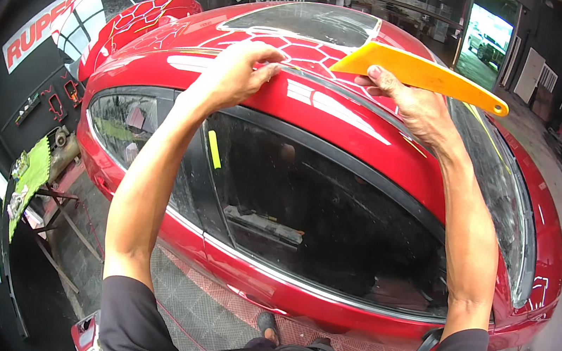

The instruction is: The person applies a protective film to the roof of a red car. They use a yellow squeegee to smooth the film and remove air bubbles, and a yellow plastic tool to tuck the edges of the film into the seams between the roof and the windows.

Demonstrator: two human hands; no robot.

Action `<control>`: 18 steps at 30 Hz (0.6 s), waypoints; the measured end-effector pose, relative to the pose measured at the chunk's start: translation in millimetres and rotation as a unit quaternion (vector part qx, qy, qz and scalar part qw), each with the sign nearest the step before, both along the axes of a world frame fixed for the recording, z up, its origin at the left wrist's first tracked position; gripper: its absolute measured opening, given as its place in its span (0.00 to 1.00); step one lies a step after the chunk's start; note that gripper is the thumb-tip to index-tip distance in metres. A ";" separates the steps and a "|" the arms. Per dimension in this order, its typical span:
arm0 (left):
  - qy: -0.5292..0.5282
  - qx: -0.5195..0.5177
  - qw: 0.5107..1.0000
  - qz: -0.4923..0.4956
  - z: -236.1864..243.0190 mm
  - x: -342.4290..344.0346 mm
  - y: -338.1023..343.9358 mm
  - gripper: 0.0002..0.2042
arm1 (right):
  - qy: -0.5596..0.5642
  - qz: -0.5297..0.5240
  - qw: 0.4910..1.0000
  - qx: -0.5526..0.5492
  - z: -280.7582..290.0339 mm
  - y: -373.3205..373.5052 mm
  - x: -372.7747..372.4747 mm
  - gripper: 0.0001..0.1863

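Observation:
Both arms reach over the side of a red car (346, 109) to its roof edge. In my right hand (414, 104) is a long, flat orange plastic scraper (429, 74), gripped along its lower edge. Its broad end points left over the roof, and its narrow end with a hole sticks out to the right. My left hand (244, 75) is at the roof edge, thumb and fingertips drawn together beside the dark trim strip (349, 92). Whether anything thin is pinched there I cannot make out.
Below the roof edge is the dark side window (319, 209) with a yellow tape strip (214, 150). The glass sunroof (301, 20) lies beyond my hands. A stand with a green cloth (31, 174) is at the left. My feet are on grated floor tiles (188, 291).

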State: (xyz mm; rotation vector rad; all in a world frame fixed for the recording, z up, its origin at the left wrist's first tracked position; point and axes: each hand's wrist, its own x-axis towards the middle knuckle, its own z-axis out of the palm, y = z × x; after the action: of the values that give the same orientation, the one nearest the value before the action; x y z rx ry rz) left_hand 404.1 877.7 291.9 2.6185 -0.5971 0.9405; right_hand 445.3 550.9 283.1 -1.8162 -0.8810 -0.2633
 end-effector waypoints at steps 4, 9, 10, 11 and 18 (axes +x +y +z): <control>0.132 0.049 0.990 -0.014 25.8 23.3 4.4 0.12 | 0.026 -0.010 0.999 -0.024 3.8 28.1 13.8 0.27; 0.152 0.125 0.980 -0.018 43.7 28.1 -7.1 0.12 | 0.015 -0.010 0.999 -0.043 4.5 35.7 30.8 0.24; 0.167 0.122 0.978 -0.020 45.4 31.2 -5.6 0.11 | 0.006 -0.005 0.999 -0.034 3.9 35.8 35.8 0.22; 0.182 0.118 0.976 -0.022 47.0 34.9 -4.1 0.11 | 0.015 0.006 0.999 -0.037 5.1 35.6 39.5 0.23; 0.231 0.151 0.961 -0.015 56.7 46.0 -7.5 0.11 | 0.003 0.061 0.996 -0.069 12.3 34.9 63.8 0.23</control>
State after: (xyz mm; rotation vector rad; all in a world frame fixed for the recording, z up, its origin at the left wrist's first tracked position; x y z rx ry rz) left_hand 450.0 870.1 348.6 2.9398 -0.6914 0.2126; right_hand 509.1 585.8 295.5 -1.8793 -1.0226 -0.1215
